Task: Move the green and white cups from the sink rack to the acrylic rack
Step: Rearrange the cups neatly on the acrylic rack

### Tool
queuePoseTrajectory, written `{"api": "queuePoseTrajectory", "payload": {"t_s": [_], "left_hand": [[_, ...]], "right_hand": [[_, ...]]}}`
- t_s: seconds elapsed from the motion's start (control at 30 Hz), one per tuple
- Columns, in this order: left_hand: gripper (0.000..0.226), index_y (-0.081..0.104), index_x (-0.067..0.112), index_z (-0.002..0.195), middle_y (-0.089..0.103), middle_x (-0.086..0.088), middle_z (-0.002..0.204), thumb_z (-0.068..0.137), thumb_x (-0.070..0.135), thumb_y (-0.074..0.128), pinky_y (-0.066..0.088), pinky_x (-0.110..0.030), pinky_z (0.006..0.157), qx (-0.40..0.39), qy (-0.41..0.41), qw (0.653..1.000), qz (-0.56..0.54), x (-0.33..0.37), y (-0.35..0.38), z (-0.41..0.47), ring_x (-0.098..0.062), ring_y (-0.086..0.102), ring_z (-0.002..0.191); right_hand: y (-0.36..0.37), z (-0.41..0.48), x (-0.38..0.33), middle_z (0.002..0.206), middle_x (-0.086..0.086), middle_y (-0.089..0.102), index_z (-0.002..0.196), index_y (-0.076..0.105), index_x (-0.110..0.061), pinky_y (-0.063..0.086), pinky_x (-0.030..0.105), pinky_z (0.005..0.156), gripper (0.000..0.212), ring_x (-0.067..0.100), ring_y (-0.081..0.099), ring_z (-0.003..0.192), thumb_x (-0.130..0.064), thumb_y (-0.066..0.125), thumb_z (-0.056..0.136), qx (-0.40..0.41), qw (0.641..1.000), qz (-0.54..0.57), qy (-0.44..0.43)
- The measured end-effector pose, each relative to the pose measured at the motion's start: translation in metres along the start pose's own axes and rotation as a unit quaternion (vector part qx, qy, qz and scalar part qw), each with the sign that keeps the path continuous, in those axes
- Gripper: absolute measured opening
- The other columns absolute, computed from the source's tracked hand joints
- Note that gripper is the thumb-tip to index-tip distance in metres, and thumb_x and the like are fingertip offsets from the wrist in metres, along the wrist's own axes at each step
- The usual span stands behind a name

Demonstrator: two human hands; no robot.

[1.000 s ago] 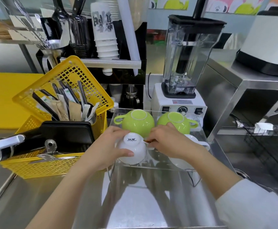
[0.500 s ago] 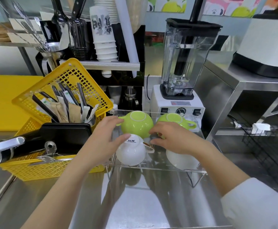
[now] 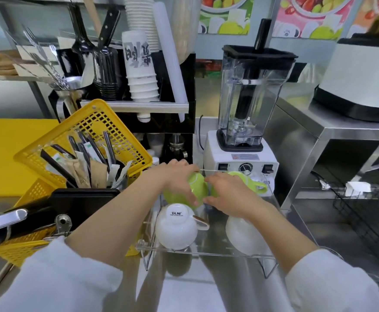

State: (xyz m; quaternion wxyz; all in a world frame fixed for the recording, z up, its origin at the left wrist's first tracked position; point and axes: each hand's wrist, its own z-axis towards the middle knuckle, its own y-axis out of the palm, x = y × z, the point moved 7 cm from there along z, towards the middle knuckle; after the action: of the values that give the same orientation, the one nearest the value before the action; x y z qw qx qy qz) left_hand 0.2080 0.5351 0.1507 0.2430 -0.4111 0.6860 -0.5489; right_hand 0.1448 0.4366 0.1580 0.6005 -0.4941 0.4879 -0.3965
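Nearest you, on the steel counter (image 3: 184, 296), the clear acrylic rack (image 3: 206, 252) already carries two white cups upside down in its front row: the left white cup (image 3: 176, 226), with its handle pointing right, and the right white cup (image 3: 244, 237), partly under your forearm. Just behind them sit the two green cups. Your left hand (image 3: 175, 179) wraps over the left green cup (image 3: 195, 188), its grip closed around the bowl with fingers down the near side. Your right hand (image 3: 229, 194) lies flat beside it, fingers loosely spread; you seem to be steadying rather than holding, and whether it touches the right green cup (image 3: 247, 180) cannot be told. Settle the left green cup mouth-down and level, clear of the white cup's handle in front, before you let go. Keep the two green cups from knocking together. Beyond the rack stands the blender (image 3: 247, 122); keep your knuckles off its dials.
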Motion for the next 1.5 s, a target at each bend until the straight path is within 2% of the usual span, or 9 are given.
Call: {"api": "queuePoseTrajectory", "payload": {"t_s": [0.13,0.3,0.67,0.83,0.93,1.07,1.2,1.4,1.5], "left_hand": [[0.109,0.017,0.044,0.136,0.032,0.001,0.135,0.048,0.059,0.078,0.042,-0.052,0.093,-0.036,0.013,0.999,0.025,0.005,0.009,0.009,-0.025,0.029,0.121],[0.098,0.032,0.038,0.128,0.044,0.000,0.112,0.045,0.064,0.076,0.038,-0.034,0.073,0.015,0.051,0.996,0.067,0.011,-0.001,0.010,-0.021,0.039,0.101],[0.099,0.033,0.033,0.131,0.043,0.001,0.121,0.045,0.063,0.074,0.044,-0.047,0.093,0.227,0.021,0.967,-0.113,-0.005,-0.071,-0.030,-0.021,0.043,0.112],[0.093,0.041,0.029,0.127,0.048,0.000,0.117,0.046,0.054,0.081,0.045,-0.035,0.089,0.353,0.012,0.887,-0.297,-0.003,-0.097,-0.056,-0.018,0.049,0.106],[0.077,0.047,0.033,0.113,0.054,0.007,0.107,0.046,0.049,0.081,0.051,-0.033,0.078,0.392,0.013,0.793,-0.467,0.002,-0.099,-0.069,-0.014,0.056,0.099],[0.054,0.049,0.036,0.106,0.056,0.005,0.106,0.061,0.049,0.076,0.057,-0.033,0.054,0.328,-0.015,0.623,-0.710,0.005,-0.087,-0.070,-0.016,0.063,0.089],[0.054,0.061,0.018,0.102,0.066,-0.014,0.101,0.067,0.059,0.069,0.059,-0.049,0.065,0.193,-0.079,0.493,-0.845,0.017,-0.071,-0.066,-0.029,0.072,0.074],[0.066,0.061,0.010,0.111,0.071,-0.019,0.102,0.069,0.061,0.065,0.057,-0.056,0.066,0.094,-0.069,0.457,-0.882,0.040,-0.061,-0.067,-0.037,0.070,0.082],[0.067,0.060,0.013,0.116,0.067,-0.018,0.112,0.070,0.063,0.063,0.054,-0.058,0.078,0.085,-0.052,0.485,-0.869,0.041,-0.061,-0.072,-0.037,0.068,0.092]], "right_hand": [[0.004,0.002,0.001,0.124,0.007,0.050,0.119,0.049,-0.015,0.027,0.040,0.090,0.043,0.026,0.040,0.116,-0.037,0.056,0.084,0.012,0.999,-0.028,-0.025],[0.004,0.005,0.001,0.121,0.006,0.050,0.120,0.049,-0.015,0.027,0.039,0.092,0.041,0.025,0.040,0.114,-0.036,0.055,0.085,0.017,0.999,-0.028,-0.033],[-0.037,0.002,-0.004,0.146,-0.001,0.026,0.143,0.015,-0.025,0.026,0.040,0.106,0.080,0.026,0.031,0.127,-0.043,0.061,0.081,0.138,0.977,0.140,-0.078],[-0.067,0.000,-0.017,0.157,-0.004,-0.002,0.140,-0.016,-0.037,0.013,0.041,0.110,0.108,0.018,0.009,0.140,-0.049,0.068,0.072,0.195,0.969,0.078,-0.129],[-0.082,-0.007,-0.021,0.157,0.000,0.000,0.132,-0.023,-0.047,0.014,0.040,0.108,0.114,0.019,0.012,0.139,-0.047,0.072,0.068,0.245,0.955,0.088,-0.145],[-0.094,-0.026,-0.026,0.150,0.016,0.027,0.142,0.008,-0.029,0.026,0.040,0.099,0.102,0.026,0.028,0.131,-0.039,0.076,0.067,0.343,0.920,0.037,-0.188],[-0.098,-0.038,-0.031,0.134,0.022,0.049,0.133,0.038,-0.024,0.041,0.041,0.087,0.071,0.030,0.050,0.118,-0.026,0.074,0.072,0.386,0.894,-0.026,-0.228],[-0.111,-0.054,-0.033,0.110,0.030,0.061,0.113,0.060,-0.008,0.055,0.043,0.050,0.036,0.037,0.063,0.073,0.001,0.052,0.079,0.423,0.871,0.050,-0.243],[-0.120,-0.063,-0.028,0.098,0.029,0.063,0.106,0.065,0.002,0.058,0.039,0.057,0.038,0.032,0.067,0.072,0.008,0.040,0.078,0.430,0.851,0.142,-0.265]]}}
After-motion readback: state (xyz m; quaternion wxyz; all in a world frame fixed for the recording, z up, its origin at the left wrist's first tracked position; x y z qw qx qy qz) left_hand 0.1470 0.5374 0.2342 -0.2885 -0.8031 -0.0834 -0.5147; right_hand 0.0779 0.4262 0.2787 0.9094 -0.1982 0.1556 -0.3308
